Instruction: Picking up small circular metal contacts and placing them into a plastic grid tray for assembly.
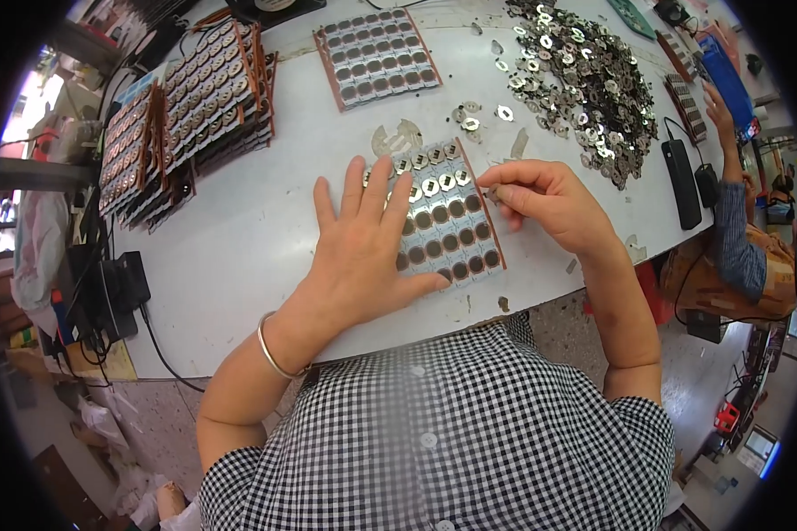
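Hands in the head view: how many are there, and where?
3. Left hand flat on the grid tray; right hand pinching at its right edge; another person's hand far right.

White worktable (239,239) under even light; speckled grey floor (150,416) below, cluttered at left.

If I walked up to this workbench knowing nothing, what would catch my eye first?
Most likely the glittering heap of small metal discs at the table's far right. Next, the tray of round pockets in the middle: the left hand lies flat on it, while the right hand pinches something small at its right edge. Stacks of similar filled trays stand at the far left.
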`<control>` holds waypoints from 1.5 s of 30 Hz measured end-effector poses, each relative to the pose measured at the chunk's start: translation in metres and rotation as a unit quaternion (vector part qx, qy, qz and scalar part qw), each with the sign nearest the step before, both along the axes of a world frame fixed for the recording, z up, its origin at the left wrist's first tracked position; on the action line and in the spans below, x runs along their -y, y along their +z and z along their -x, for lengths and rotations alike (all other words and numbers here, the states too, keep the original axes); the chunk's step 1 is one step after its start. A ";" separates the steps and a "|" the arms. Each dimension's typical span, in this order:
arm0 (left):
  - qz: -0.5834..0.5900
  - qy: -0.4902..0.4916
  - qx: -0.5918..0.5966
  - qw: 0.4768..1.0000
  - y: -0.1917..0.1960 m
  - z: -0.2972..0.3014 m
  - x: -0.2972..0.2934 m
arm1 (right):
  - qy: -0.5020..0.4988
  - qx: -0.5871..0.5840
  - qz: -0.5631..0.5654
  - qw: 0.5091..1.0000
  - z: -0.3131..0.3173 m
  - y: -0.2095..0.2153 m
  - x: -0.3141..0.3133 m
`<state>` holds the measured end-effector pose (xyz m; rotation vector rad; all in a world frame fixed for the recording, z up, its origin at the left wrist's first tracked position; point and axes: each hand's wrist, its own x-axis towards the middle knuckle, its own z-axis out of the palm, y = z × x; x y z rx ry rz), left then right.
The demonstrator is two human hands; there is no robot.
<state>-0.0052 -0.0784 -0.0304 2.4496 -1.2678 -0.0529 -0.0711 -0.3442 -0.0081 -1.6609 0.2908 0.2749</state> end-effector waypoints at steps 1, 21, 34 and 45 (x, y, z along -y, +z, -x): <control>0.000 -0.003 -0.003 1.000 -0.001 0.000 0.001 | 0.001 0.006 -0.029 1.000 0.002 0.000 0.000; -0.004 -0.005 -0.003 1.000 -0.009 0.003 -0.001 | -0.005 0.093 0.212 0.973 0.004 -0.007 -0.028; 0.032 0.002 0.029 0.999 -0.010 0.004 0.003 | -0.021 0.283 0.364 0.887 0.018 -0.031 -0.033; 0.029 0.003 0.039 0.999 -0.012 0.004 0.003 | -0.036 0.245 0.365 0.897 0.021 -0.022 -0.044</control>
